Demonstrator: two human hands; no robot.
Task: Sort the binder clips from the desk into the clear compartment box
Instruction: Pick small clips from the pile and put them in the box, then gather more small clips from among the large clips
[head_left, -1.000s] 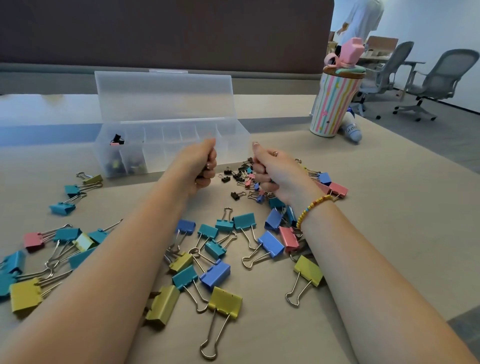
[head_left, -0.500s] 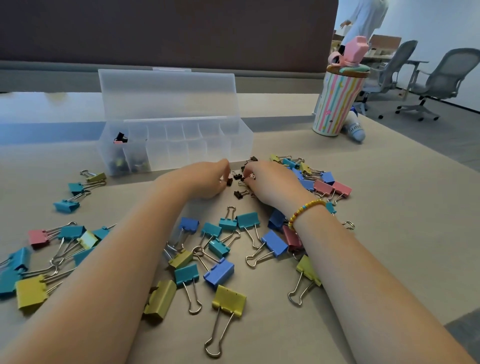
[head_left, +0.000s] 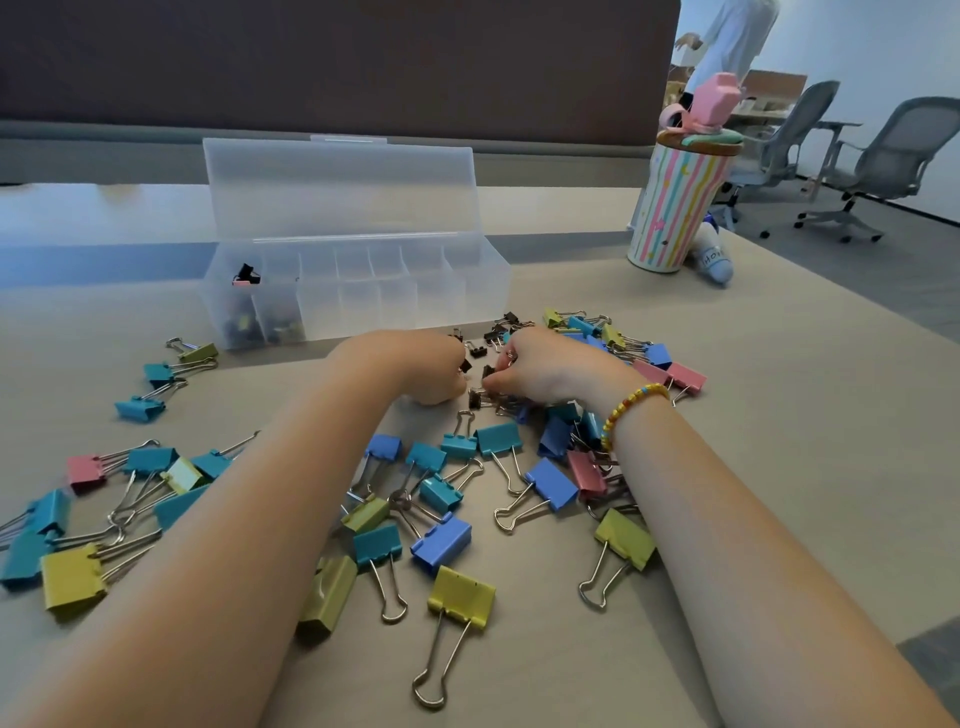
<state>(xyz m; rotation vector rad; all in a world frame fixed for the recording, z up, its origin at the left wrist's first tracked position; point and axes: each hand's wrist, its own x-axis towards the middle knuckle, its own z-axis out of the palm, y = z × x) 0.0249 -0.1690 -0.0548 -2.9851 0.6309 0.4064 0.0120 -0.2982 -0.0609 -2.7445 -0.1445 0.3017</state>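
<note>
The clear compartment box (head_left: 395, 304) stands open at the back of the desk, with small clips in its left compartments (head_left: 247, 275). Just in front of it lies a pile of small black binder clips (head_left: 500, 331). My left hand (head_left: 415, 364) rests on the desk with its fingers curled, a small black clip (head_left: 464, 365) at its fingertips. My right hand (head_left: 550, 369) faces it and pinches another small black clip (head_left: 487, 372). Several large coloured binder clips, such as a yellow one (head_left: 461, 597) and a blue one (head_left: 442, 543), lie scattered under and around my forearms.
A striped tumbler (head_left: 675, 208) with a pink lid stands at the back right, a small bottle (head_left: 714, 260) lying beside it. More large clips (head_left: 156, 374) lie at the left. Office chairs (head_left: 893, 161) and a person (head_left: 732, 36) are beyond the desk's right edge.
Both hands dropped from a raised position near the box down to the desk and moved into the pile of small black clips. The view shifted slightly.
</note>
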